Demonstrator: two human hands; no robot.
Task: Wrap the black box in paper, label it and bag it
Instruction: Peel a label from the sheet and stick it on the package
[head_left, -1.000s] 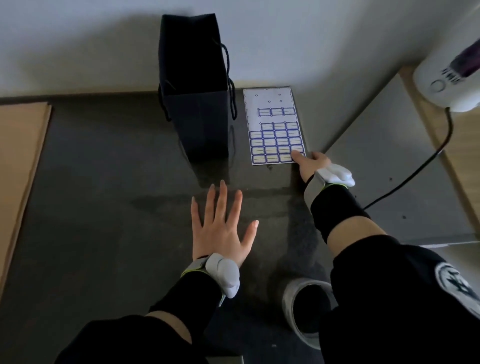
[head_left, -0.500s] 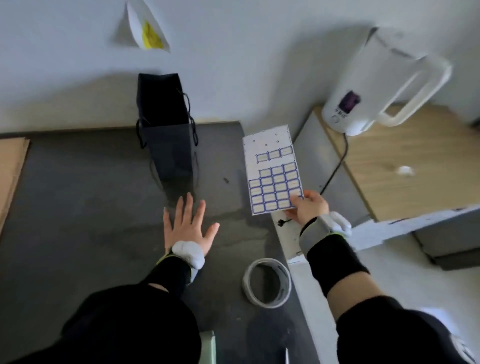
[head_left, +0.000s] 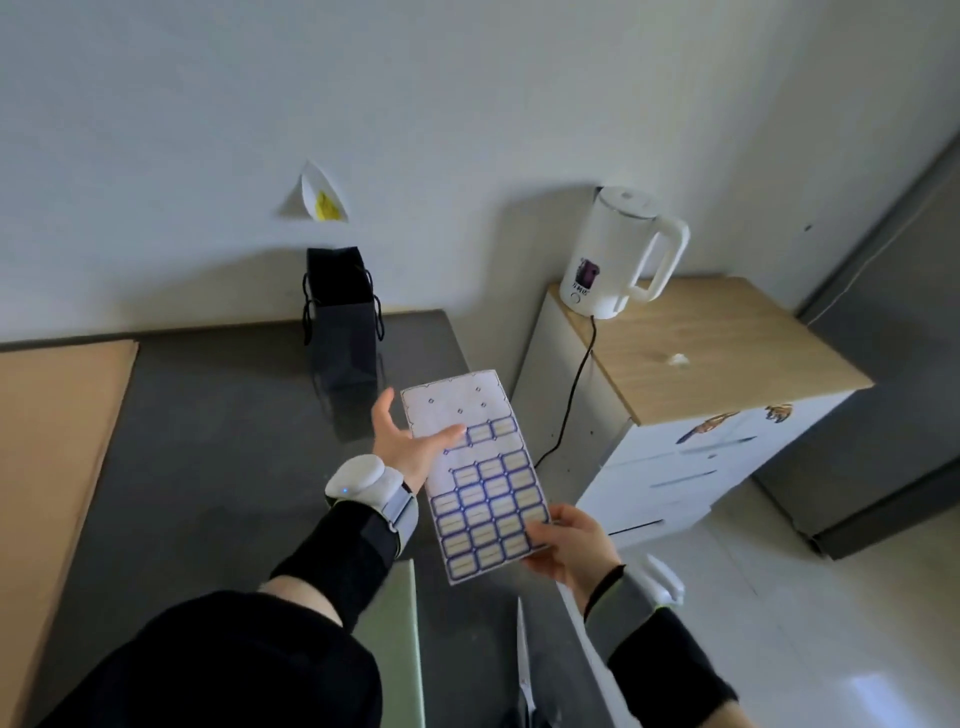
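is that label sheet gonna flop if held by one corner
Probably a little: the label sheet looks thin, and both the left hand and right hand hold it. It lies flat, so likely light yet semi-stiff. Sheen on its face hints it may slip.

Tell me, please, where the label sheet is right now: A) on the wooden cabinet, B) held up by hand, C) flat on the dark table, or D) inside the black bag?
B: the right hand pinches a near corner of the label sheet and the left hand touches its far part, above the table.
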